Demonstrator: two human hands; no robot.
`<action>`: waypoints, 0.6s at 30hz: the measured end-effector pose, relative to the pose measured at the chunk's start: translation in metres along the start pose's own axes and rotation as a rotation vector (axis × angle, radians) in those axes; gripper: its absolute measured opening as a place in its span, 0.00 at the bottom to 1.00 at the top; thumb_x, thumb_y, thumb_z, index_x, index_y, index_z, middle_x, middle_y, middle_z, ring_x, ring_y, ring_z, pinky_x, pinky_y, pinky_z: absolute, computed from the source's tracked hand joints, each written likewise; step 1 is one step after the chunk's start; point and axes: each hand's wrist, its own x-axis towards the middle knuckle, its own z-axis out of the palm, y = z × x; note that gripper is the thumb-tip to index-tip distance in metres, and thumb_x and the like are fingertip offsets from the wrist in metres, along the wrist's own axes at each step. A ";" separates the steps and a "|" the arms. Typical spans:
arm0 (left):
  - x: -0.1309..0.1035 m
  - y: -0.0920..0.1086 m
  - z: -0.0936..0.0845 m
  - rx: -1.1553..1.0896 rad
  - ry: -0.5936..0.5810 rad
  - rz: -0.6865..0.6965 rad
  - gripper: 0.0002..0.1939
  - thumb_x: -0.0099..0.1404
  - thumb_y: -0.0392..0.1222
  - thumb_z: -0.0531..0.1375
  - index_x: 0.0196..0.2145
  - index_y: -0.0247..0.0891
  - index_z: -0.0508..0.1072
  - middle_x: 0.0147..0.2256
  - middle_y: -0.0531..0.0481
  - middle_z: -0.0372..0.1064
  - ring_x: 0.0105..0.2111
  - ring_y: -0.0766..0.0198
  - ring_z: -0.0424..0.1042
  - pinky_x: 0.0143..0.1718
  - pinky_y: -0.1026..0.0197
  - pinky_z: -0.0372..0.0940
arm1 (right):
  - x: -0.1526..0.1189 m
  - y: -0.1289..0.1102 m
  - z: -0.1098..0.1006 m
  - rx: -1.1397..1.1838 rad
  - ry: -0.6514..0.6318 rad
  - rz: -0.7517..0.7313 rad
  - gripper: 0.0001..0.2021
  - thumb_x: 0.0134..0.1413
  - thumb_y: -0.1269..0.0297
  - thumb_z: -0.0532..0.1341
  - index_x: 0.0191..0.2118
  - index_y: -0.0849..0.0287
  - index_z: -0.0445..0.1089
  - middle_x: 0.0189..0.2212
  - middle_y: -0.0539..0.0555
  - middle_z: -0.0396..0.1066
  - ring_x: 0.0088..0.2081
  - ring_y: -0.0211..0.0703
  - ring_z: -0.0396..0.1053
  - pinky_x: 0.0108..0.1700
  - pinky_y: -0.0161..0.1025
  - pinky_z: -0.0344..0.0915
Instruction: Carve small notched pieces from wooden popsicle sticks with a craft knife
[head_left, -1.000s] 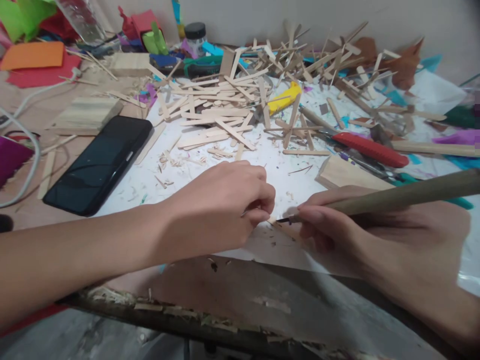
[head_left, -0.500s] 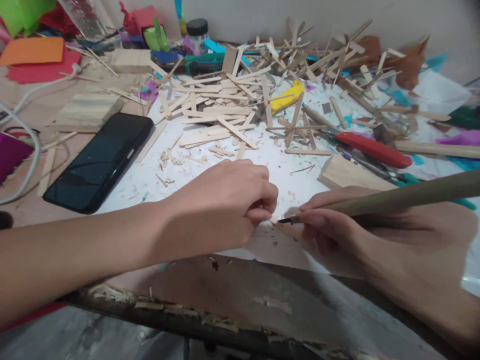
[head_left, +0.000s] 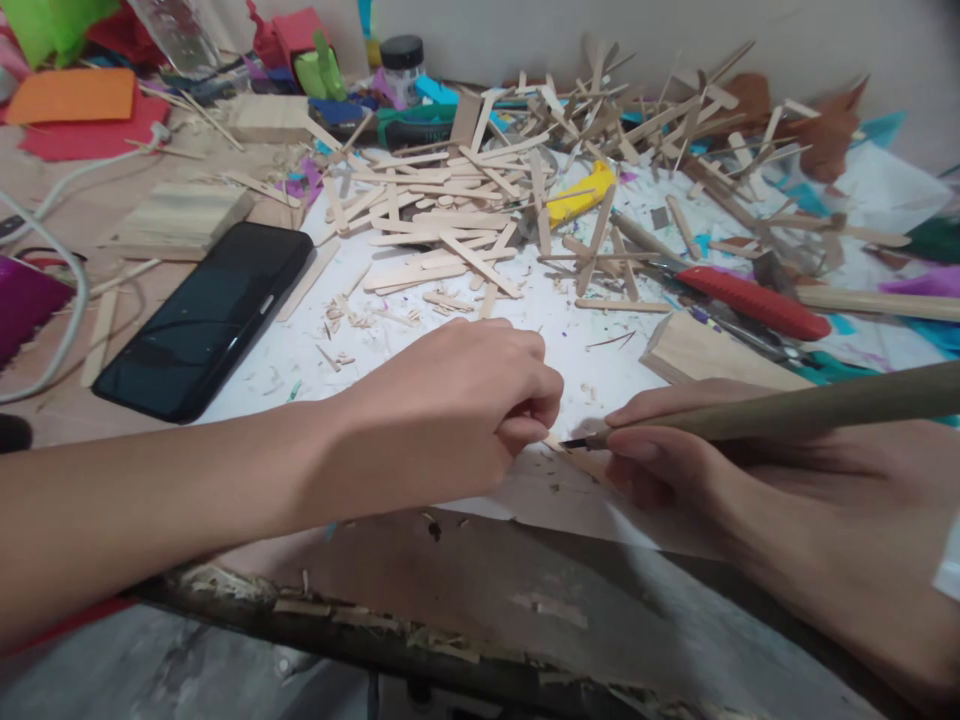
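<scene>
a short length of thin wooden stick (head_left: 553, 441) shows in the gap between the two hands, just right of the left hand's fingertips and just left of the right hand's. what can be seen of its long axis slants from far left to near right; its ends are hidden, so i cannot tell its full length. the left hand (head_left: 480, 405) is the nearer one, fingers curled closed and seeming to pinch the stick. the right hand (head_left: 750, 500) is closed around the wooden handle of a knife (head_left: 795, 410), which points left, its dark tip at the stick, apparently touching it.

beneath them lies white paper (head_left: 581, 350), its near edge a little nearer than the hands, on a brown table (head_left: 472, 565) with a worn, splintered near rim. a phone (head_left: 206, 320) rests to the left, a wooden block (head_left: 712, 352) and a red cutter (head_left: 754, 300) to the far right. beyond spreads a heap of craft sticks (head_left: 450, 225), up toward a pale wall (head_left: 675, 30).
</scene>
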 end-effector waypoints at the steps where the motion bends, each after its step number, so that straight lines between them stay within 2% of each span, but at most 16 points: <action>1: 0.000 0.000 0.000 -0.002 0.000 0.001 0.09 0.67 0.33 0.62 0.31 0.40 0.82 0.35 0.48 0.78 0.38 0.58 0.73 0.36 0.53 0.55 | 0.001 -0.002 0.000 -0.007 -0.003 0.000 0.18 0.62 0.37 0.73 0.31 0.43 0.86 0.19 0.44 0.76 0.19 0.35 0.70 0.18 0.33 0.61; 6: 0.000 0.000 0.001 -0.008 0.003 -0.005 0.09 0.67 0.33 0.63 0.30 0.40 0.80 0.36 0.49 0.78 0.39 0.58 0.73 0.37 0.54 0.56 | 0.003 -0.006 0.001 -0.055 -0.020 -0.008 0.21 0.64 0.35 0.70 0.30 0.44 0.85 0.21 0.47 0.78 0.19 0.38 0.70 0.19 0.38 0.62; 11: -0.001 0.001 0.002 -0.003 0.010 -0.012 0.10 0.69 0.35 0.64 0.29 0.40 0.79 0.35 0.49 0.78 0.38 0.58 0.72 0.36 0.54 0.54 | 0.004 -0.005 0.001 -0.076 -0.069 -0.052 0.17 0.67 0.40 0.71 0.32 0.44 0.85 0.22 0.45 0.79 0.18 0.37 0.71 0.16 0.39 0.57; 18: 0.001 0.001 -0.001 -0.002 -0.011 -0.025 0.10 0.68 0.32 0.63 0.30 0.39 0.80 0.35 0.49 0.78 0.38 0.58 0.73 0.36 0.54 0.53 | 0.001 -0.004 0.000 0.003 -0.064 -0.086 0.14 0.70 0.48 0.70 0.32 0.45 0.80 0.24 0.44 0.78 0.21 0.36 0.70 0.23 0.39 0.62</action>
